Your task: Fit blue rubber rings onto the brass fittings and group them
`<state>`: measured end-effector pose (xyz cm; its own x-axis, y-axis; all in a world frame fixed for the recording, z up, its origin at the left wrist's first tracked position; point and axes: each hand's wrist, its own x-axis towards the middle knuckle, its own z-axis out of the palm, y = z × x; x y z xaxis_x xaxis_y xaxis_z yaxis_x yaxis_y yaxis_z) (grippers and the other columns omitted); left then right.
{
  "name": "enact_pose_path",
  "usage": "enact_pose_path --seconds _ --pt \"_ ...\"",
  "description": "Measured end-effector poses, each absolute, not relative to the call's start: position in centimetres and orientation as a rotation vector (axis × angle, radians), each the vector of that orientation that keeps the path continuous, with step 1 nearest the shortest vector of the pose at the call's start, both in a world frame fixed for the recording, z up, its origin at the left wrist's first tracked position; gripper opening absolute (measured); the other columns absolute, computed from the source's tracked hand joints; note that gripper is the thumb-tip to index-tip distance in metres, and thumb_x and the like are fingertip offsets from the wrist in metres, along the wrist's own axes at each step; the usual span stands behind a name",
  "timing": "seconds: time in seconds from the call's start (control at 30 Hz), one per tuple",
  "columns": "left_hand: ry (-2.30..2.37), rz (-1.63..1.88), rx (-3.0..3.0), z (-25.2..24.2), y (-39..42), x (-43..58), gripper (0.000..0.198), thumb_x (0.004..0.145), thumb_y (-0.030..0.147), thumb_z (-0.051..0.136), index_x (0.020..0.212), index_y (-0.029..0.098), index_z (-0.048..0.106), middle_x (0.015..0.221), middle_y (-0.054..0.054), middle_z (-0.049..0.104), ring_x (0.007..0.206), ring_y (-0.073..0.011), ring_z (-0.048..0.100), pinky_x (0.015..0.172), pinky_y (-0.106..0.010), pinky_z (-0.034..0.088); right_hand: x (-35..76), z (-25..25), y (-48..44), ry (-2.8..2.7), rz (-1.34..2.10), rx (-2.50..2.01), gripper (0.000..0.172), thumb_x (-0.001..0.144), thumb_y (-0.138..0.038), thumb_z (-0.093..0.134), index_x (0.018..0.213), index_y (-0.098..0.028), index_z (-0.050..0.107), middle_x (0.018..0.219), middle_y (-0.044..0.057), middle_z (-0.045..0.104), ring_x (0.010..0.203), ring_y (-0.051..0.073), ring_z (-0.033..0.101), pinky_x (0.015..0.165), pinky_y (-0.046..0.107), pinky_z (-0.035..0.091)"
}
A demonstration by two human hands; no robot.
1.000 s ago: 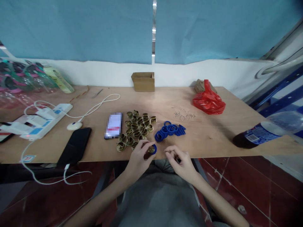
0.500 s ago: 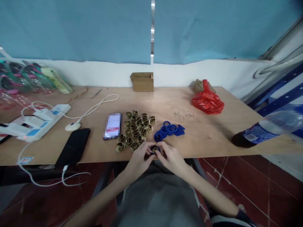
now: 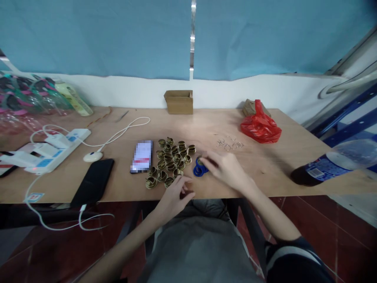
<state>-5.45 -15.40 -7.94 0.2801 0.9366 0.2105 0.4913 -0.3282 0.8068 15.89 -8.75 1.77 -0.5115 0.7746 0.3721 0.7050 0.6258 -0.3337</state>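
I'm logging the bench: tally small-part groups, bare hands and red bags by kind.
Clusters of round gold-coloured metal pieces: 1
Piles of blue rings, partly hidden: 1
Groups of thin silvery wire rings: 1
Bare hands, left and right: 2
Red plastic bags: 1
Total: 6

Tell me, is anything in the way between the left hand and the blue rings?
Nothing visible is: just wooden table shows between the left hand and the nearest blue rings. The right hand partly covers the pile.
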Motion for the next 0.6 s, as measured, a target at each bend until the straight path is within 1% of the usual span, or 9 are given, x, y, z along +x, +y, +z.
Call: enact_pose_path --seconds 0.03,0.13,0.2,0.33,0.4,0.5,0.53,0.6 --pt "1.268 0.918 1.942 -7.8 -15.4 -5.5 0.02 0.087 0.015 0.064 0.106 0.021 0.062 0.092 0.0 0.058 0.073 -0.0139 0.061 0.069 -0.027 0.055 16.0 2.7 -7.3 -2.401 0.133 -1.236 0.024 0.105 -0.032 0.052 0.096 -0.019 0.07 0.079 0.005 0.071 0.07 0.018 0.063 0.066 0.028 0.039" --pt "1.228 0.897 1.973 -7.3 -15.5 -5.5 0.014 0.091 0.014 0.059 0.102 0.021 0.064 0.101 -0.003 0.06 0.075 -0.0134 0.062 0.071 -0.027 0.056 16.2 4.0 -2.5 -2.563 0.011 -1.41 0.019 0.099 -0.028 0.058 0.092 -0.017 0.072 0.084 0.01 0.074 0.075 0.021 0.064 0.066 0.029 0.036" --pt "1.206 0.9 1.988 -7.2 -15.6 -5.5 0.014 0.092 0.013 0.057 0.102 0.02 0.064 0.103 -0.004 0.061 0.076 -0.0136 0.062 0.072 -0.027 0.056 16.3 3.5 0.8 -2.617 0.052 -1.539 0.02 0.097 -0.028 0.06 0.091 -0.016 0.074 0.088 0.012 0.075 0.077 0.022 0.065 0.064 0.03 0.035" --pt "1.183 0.909 1.99 -7.4 -15.6 -5.6 0.014 0.093 0.014 0.056 0.102 0.02 0.065 0.107 -0.005 0.061 0.077 -0.0136 0.063 0.074 -0.028 0.057 16.5 1.1 5.4 -2.621 0.133 -1.579 0.017 0.093 -0.024 0.064 0.088 -0.013 0.076 0.089 0.012 0.077 0.077 0.021 0.066 0.066 0.029 0.038" --pt "1.18 0.915 1.988 -7.5 -15.6 -5.6 0.014 0.093 0.014 0.056 0.102 0.02 0.065 0.107 -0.005 0.061 0.078 -0.0137 0.064 0.075 -0.028 0.057 16.5 0.0 6.5 -2.581 0.156 -1.586 0.018 0.094 -0.018 0.06 0.094 -0.011 0.077 0.094 0.013 0.078 0.079 0.02 0.067 0.069 0.028 0.04" --pt "1.181 0.925 1.986 -7.5 -15.6 -5.6 0.014 0.093 0.014 0.056 0.102 0.02 0.066 0.107 -0.005 0.061 0.079 -0.014 0.064 0.075 -0.028 0.057 16.4 -1.0 6.8 -2.5 0.165 -1.581 0.028 0.096 -0.011 0.05 0.115 -0.005 0.071 0.107 0.017 0.077 0.086 0.02 0.068 0.073 0.027 0.044" --pt "1.183 0.927 1.987 -7.5 -15.6 -5.6 0.014 0.094 0.015 0.056 0.101 0.02 0.066 0.107 -0.005 0.061 0.079 -0.0141 0.064 0.076 -0.029 0.058 16.3 -1.1 6.6 -2.481 0.166 -1.569 0.031 0.098 -0.011 0.047 0.12 -0.004 0.068 0.11 0.018 0.076 0.089 0.02 0.069 0.075 0.027 0.045" --pt "1.19 0.929 1.988 -7.5 -15.6 -5.5 0.013 0.094 0.015 0.056 0.1 0.02 0.066 0.107 -0.005 0.061 0.079 -0.0141 0.064 0.076 -0.029 0.058 16.0 -1.4 6.0 -2.479 0.18 -1.519 0.033 0.101 -0.014 0.044 0.125 -0.005 0.065 0.112 0.018 0.076 0.09 0.02 0.069 0.077 0.027 0.047"
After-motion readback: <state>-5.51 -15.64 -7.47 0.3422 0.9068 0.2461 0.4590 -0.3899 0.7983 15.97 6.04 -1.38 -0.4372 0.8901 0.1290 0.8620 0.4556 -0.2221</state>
